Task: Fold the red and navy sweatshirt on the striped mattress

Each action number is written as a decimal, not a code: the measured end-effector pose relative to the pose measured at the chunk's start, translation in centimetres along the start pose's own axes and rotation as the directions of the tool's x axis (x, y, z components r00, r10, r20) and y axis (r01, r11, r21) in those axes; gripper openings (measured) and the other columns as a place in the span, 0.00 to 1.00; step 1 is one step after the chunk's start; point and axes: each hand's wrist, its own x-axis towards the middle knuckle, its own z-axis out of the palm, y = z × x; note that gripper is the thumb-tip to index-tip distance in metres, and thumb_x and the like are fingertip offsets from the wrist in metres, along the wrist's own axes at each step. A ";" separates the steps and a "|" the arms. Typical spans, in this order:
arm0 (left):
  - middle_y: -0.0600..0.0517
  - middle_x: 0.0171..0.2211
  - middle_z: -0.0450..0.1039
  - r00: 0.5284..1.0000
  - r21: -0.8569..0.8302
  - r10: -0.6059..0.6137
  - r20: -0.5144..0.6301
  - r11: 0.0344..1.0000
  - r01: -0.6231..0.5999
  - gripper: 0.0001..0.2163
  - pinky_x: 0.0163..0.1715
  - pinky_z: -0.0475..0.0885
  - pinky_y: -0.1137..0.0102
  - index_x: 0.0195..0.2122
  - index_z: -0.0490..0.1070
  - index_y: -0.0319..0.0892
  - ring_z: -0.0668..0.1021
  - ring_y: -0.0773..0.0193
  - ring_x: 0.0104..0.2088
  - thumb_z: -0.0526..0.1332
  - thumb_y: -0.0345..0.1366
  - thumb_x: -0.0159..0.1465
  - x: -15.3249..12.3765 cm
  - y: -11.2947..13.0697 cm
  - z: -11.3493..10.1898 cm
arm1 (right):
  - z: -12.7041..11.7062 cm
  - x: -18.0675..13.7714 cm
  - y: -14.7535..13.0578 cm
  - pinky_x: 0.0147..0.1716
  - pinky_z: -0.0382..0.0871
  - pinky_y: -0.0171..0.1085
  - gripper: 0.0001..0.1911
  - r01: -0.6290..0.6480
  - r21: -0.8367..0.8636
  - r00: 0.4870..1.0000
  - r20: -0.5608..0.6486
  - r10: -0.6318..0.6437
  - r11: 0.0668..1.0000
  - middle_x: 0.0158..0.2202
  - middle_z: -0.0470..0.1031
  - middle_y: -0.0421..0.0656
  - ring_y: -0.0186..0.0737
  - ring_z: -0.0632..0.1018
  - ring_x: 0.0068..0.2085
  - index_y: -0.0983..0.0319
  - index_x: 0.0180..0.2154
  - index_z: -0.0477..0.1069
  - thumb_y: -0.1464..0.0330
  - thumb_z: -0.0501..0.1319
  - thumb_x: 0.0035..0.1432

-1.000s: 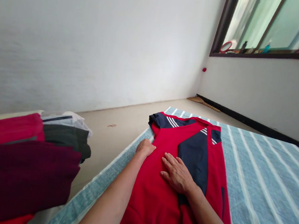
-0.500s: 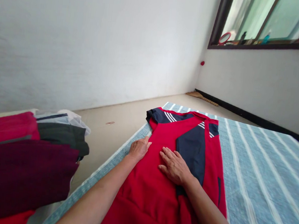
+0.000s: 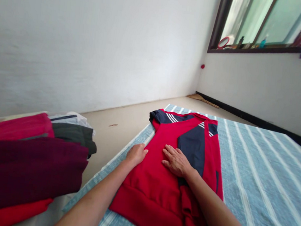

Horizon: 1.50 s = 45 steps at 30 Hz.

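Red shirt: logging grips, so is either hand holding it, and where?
Neither grips it: left hand rests at the red shirt left edge, right hand flat mid-chest.

Bright, even daylight from window (image 3: 265,23) at upper right; soft faint shadows. Wide-angle stretch at frame edges. Clothes pile (image 3: 25,165) at left slightly soft.

A red jersey (image 3: 159,185) with navy panels and white shoulder stripes lies flat, partly folded, on the striped mat.
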 end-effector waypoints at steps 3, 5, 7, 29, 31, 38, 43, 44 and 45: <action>0.52 0.22 0.70 0.999 -0.037 -0.003 0.049 0.999 0.005 0.12 0.26 0.62 0.71 0.25 0.72 0.39 0.74 0.60 0.28 0.60 0.43 0.59 -0.1 -0.6 -0.2 | -0.9 0.1 -0.4 0.61 0.48 0.52 0.31 -0.014 -0.026 0.999 0.032 0.014 1.000 0.66 0.48 0.51 0.48 0.51 0.65 0.64 0.63 0.53 0.54 0.47 0.65; 0.56 0.18 0.66 0.997 -0.067 0.002 0.075 0.998 0.003 0.12 0.23 0.60 0.71 0.21 0.69 0.40 0.72 0.63 0.24 0.61 0.42 0.57 -0.4 -1.2 -0.3 | -1.6 -0.2 -1.3 0.61 0.48 0.53 0.31 -0.031 -0.040 0.999 0.037 0.032 0.999 0.66 0.47 0.53 0.51 0.51 0.65 0.65 0.63 0.53 0.54 0.49 0.64; 0.58 0.17 0.63 0.997 -0.091 0.006 0.076 0.996 0.001 0.11 0.23 0.59 0.72 0.20 0.67 0.41 0.70 0.65 0.23 0.61 0.39 0.56 -0.8 -1.6 -0.3 | -2.2 -1.2 -2.8 0.61 0.49 0.54 0.32 -0.027 -0.042 0.999 0.037 0.029 0.999 0.66 0.48 0.54 0.52 0.51 0.65 0.65 0.63 0.54 0.55 0.51 0.64; 0.59 0.15 0.57 0.997 -0.334 -0.007 0.074 0.942 0.032 0.12 0.20 0.54 0.73 0.16 0.59 0.43 0.65 0.67 0.20 0.59 0.39 0.52 -3.5 -3.4 -0.1 | 6.1 -13.7 -12.7 0.50 0.68 0.48 0.20 0.121 -0.184 0.945 -0.280 -0.170 0.975 0.55 0.68 0.56 0.56 0.69 0.56 0.67 0.53 0.68 0.67 0.56 0.60; 0.59 0.15 0.57 0.998 -0.338 -0.011 0.066 0.941 0.032 0.12 0.20 0.54 0.73 0.16 0.58 0.43 0.65 0.67 0.21 0.59 0.38 0.51 -3.5 -3.4 0.0 | 6.7 -14.2 -12.4 0.48 0.70 0.46 0.18 0.110 -0.221 0.943 -0.284 -0.171 0.969 0.53 0.70 0.56 0.56 0.71 0.53 0.67 0.50 0.70 0.68 0.56 0.59; 0.59 0.14 0.55 0.995 -0.391 0.000 0.101 0.920 0.039 0.17 0.18 0.53 0.73 0.16 0.58 0.43 0.63 0.67 0.19 0.59 0.50 0.50 -4.6 -4.0 -0.2 | 7.1 -14.5 -11.4 0.41 0.73 0.42 0.15 0.104 -0.289 0.914 -0.350 -0.206 0.952 0.47 0.73 0.56 0.52 0.74 0.48 0.68 0.46 0.71 0.69 0.59 0.57; 0.59 0.15 0.58 0.994 -0.410 0.015 0.112 0.912 0.032 0.16 0.17 0.54 0.73 0.18 0.59 0.43 0.63 0.67 0.18 0.58 0.50 0.50 -5.8 -4.3 -0.3 | 6.6 -15.1 -11.1 0.43 0.71 0.42 0.16 0.140 -0.334 0.883 -0.385 -0.270 0.932 0.48 0.72 0.56 0.51 0.72 0.50 0.70 0.46 0.71 0.69 0.59 0.57; 0.59 0.15 0.60 0.995 -0.401 0.014 0.100 0.916 0.028 0.15 0.18 0.55 0.74 0.19 0.59 0.43 0.65 0.67 0.18 0.58 0.48 0.50 -5.9 -4.2 -0.3 | 6.4 -15.2 -11.1 0.44 0.70 0.42 0.15 0.140 -0.338 0.884 -0.381 -0.271 0.931 0.49 0.72 0.55 0.51 0.72 0.50 0.70 0.46 0.71 0.70 0.59 0.57; 0.59 0.16 0.61 0.996 -0.385 0.011 0.085 0.923 0.023 0.14 0.18 0.57 0.74 0.19 0.60 0.43 0.66 0.66 0.19 0.58 0.47 0.51 -6.0 -4.2 -0.2 | 6.3 -15.3 -11.2 0.44 0.70 0.41 0.15 0.138 -0.344 0.883 -0.382 -0.273 0.929 0.49 0.72 0.55 0.50 0.71 0.51 0.70 0.46 0.71 0.70 0.58 0.57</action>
